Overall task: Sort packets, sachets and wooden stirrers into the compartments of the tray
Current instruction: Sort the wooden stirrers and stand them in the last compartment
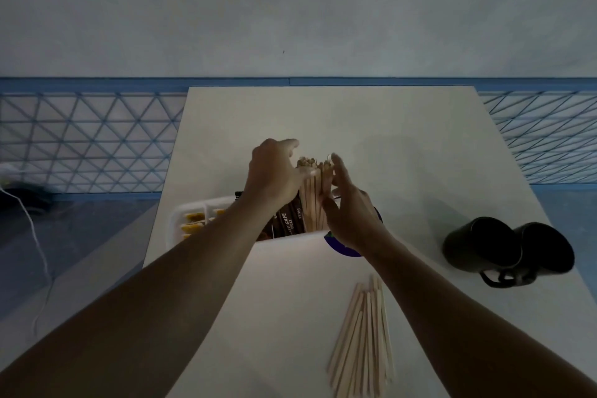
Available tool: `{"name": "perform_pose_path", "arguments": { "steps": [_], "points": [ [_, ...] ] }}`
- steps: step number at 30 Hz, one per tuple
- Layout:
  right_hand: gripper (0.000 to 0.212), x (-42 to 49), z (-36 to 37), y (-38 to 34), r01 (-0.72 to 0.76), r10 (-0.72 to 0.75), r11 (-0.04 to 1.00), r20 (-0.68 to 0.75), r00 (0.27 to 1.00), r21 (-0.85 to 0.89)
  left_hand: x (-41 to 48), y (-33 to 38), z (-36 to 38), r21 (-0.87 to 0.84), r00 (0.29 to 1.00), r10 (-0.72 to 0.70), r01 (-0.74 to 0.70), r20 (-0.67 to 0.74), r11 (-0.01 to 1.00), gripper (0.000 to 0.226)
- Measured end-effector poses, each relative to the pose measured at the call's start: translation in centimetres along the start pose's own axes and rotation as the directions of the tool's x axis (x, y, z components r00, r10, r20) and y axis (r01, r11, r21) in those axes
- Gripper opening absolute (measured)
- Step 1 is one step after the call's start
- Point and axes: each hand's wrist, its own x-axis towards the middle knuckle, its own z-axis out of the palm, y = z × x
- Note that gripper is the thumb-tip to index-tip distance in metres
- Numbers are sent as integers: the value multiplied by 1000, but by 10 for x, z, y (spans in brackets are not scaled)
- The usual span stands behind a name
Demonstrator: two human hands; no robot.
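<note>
A white compartment tray (176, 220) sits mid-table, partly hidden by my forearms. Yellow sachets (193, 222) lie in its left compartments. Dark brown coffee packets (287, 223) stand in a middle compartment. A bundle of wooden stirrers (315, 194) stands upright in the right compartment. My left hand (274, 174) presses the bundle's left side near the top. My right hand (350, 213) cups its right side with fingers straight. A loose pile of stirrers (363, 339) lies on the table near me.
Two black mugs (507, 249) lie on their sides at the right of the white table (420, 145). A blue-purple round object (347, 250) peeks out under my right wrist. Blue lattice railing (90, 142) runs behind the table, and a white cable (38, 236) hangs at left.
</note>
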Motion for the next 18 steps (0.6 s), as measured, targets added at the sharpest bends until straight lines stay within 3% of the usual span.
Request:
{"name": "perform_pose_path", "arguments": {
  "steps": [2, 5, 9, 11, 13, 18],
  "points": [
    [77, 0, -3, -4, 14, -14, 1000, 5, 1000, -1, 1, 1, -3, 20, 998, -38, 37, 47, 999, 71],
    [72, 1, -7, -12, 49, -49, 999, -5, 999, -1, 4, 2, -3, 18, 992, -80, 78, 98, 997, 63],
    [57, 4, -7, -14, 70, -71, 997, -14, 997, -19, 7, 0, 2, -5, 988, -106, 107, 115, 994, 17],
    [65, 5, -6, -11, 47, -47, 999, 5, 999, -22, 8, -1, 4, 1, 986, -110, 110, 128, 994, 27],
    [74, 5, -6, -8, 4, -4, 1000, 30, 1000, -2, 10, -2, 5, -1, 987, -100, 101, 129, 995, 22],
    [55, 6, -4, -3, -27, 26, 1000, 66, 997, 16, 12, -1, 5, -23, 987, -69, 73, 142, 997, 26]
  ]
}}
